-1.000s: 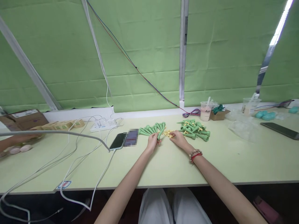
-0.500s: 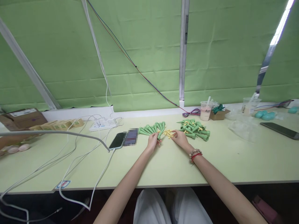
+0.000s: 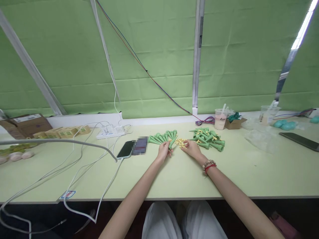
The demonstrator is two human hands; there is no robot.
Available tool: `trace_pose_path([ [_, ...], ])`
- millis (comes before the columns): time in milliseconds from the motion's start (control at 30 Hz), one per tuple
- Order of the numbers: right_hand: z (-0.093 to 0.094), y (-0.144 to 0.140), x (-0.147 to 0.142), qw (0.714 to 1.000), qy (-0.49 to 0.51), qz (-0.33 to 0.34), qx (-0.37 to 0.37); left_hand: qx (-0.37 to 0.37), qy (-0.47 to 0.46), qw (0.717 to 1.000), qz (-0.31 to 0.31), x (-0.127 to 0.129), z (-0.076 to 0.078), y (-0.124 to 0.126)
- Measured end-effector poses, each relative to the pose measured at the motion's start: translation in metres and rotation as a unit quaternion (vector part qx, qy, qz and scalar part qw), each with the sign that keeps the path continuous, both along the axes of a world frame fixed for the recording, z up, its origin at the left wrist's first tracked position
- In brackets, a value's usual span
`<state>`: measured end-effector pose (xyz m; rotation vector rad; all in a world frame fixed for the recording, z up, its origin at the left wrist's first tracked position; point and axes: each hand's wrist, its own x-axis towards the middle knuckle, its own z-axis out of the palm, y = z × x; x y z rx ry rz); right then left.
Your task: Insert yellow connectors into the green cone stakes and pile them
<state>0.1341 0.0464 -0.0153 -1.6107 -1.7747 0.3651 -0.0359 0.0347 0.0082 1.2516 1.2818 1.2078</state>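
Left hand (image 3: 163, 150) closed around green cone (image 3: 171, 143), tip end pinched, cone slanting up-right. Row of green cones (image 3: 161, 136) just beyond it. Right hand (image 3: 192, 148) fingers down on small yellow pieces (image 3: 179, 142) between hands; grip on any piece too small to tell. Green cone pile (image 3: 208, 138) far right of it. Phone (image 3: 126, 150) left, on pale green table (image 3: 174, 176)

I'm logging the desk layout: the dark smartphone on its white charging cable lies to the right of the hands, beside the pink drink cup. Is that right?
Not quite. The head view shows the dark smartphone on its white charging cable lying left of the left hand, far from the pink drink cup, which stands at the back right.
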Motion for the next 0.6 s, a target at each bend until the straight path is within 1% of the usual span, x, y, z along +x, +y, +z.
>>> trace_pose_path([
  [100,0.0001,-0.0001,-0.001,1.0,-0.002,-0.003,-0.006,0.001,0.0,1.0,-0.001,0.0004,-0.0003,0.0],
  [300,-0.0039,0.0039,0.0002,1.0,-0.006,-0.004,0.02,0.005,-0.001,1.0,-0.005,0.0021,0.0016,-0.0026],
  [467,-0.0039,0.0052,0.0019,1.0,0.0,-0.004,0.015,0.007,0.001,1.0,-0.013,0.0025,0.0016,-0.0035],
  [600,-0.0055,0.0076,0.0025,0.999,0.011,-0.002,0.034,0.006,0.004,1.0,-0.017,0.0022,0.0006,-0.0023],
])
